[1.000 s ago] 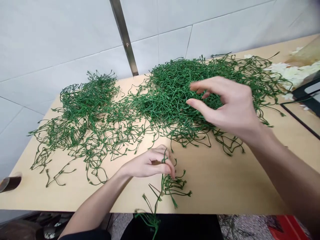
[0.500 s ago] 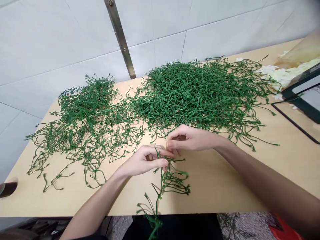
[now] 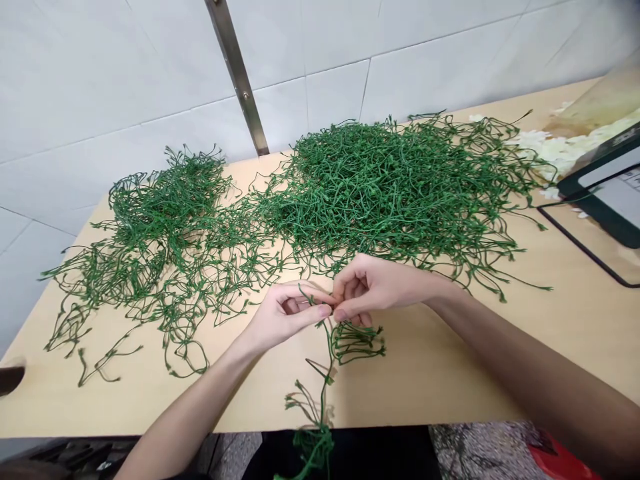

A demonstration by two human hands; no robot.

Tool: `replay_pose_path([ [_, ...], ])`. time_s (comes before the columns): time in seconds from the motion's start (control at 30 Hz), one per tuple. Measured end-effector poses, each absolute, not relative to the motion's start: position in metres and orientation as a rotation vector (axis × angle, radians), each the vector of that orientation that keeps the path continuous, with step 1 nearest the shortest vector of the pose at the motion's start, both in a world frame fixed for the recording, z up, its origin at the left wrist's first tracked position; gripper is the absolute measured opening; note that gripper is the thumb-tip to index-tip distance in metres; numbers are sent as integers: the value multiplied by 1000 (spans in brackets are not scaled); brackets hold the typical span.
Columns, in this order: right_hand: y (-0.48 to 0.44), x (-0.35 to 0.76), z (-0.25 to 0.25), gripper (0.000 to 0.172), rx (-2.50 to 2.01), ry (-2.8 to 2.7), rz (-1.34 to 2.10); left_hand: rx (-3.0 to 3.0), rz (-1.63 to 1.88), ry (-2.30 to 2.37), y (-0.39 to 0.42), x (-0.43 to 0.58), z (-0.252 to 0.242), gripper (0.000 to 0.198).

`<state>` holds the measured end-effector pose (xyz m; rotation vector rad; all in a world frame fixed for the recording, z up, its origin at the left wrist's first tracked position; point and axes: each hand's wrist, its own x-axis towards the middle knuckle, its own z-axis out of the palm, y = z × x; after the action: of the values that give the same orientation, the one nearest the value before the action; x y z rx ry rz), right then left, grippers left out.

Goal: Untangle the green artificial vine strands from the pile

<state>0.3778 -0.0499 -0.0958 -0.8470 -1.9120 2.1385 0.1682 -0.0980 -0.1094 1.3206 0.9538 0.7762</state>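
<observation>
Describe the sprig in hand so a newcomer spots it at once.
On the pale wooden table, look at the near edge, in front of the big green heap. There the left hand and right hand pinch one branched sprig. Unlike the piled ones, it lies apart, trailing over the edge.

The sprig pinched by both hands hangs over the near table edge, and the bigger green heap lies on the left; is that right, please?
Not quite: the head view shows the bigger green heap on the right, the smaller heap on the left. The left hand and right hand do pinch the sprig, which hangs over the near table edge.
</observation>
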Motion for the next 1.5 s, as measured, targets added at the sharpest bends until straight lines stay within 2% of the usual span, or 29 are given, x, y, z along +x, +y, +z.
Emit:
replay_pose_path([
  [0.1,-53,376,-95,34,-832,-1904,2070,1261,856,980,-100,170,-111,22],
  [0.33,-53,374,-92,36,-805,-1953,1611,1187,817,976,-103,168,-114,30],
  [0.43,-54,373,-91,38,-761,-1998,1685,1181,811,980,-102,168,-114,31],
  [0.6,-55,377,-88,27,-825,-2099,1707,1188,742,984,-101,170,-112,31],
  [0.8,-53,381,-91,24,-836,-2159,1898,1201,699,923,-100,171,-112,28],
  [1.07,-60,377,-89,19,-844,-2223,1637,1116,369,847,-97,168,-111,42],
  [1.2,-59,376,-92,24,-832,-2299,1838,1253,353,844,-99,167,-115,54],
  [1.3,-58,376,-98,32,-691,-2364,1922,1225,313,829,-100,164,-117,54],
  [1.5,-63,373,-110,33,-609,-2207,1997,1081,340,848,-101,165,-122,55],
])
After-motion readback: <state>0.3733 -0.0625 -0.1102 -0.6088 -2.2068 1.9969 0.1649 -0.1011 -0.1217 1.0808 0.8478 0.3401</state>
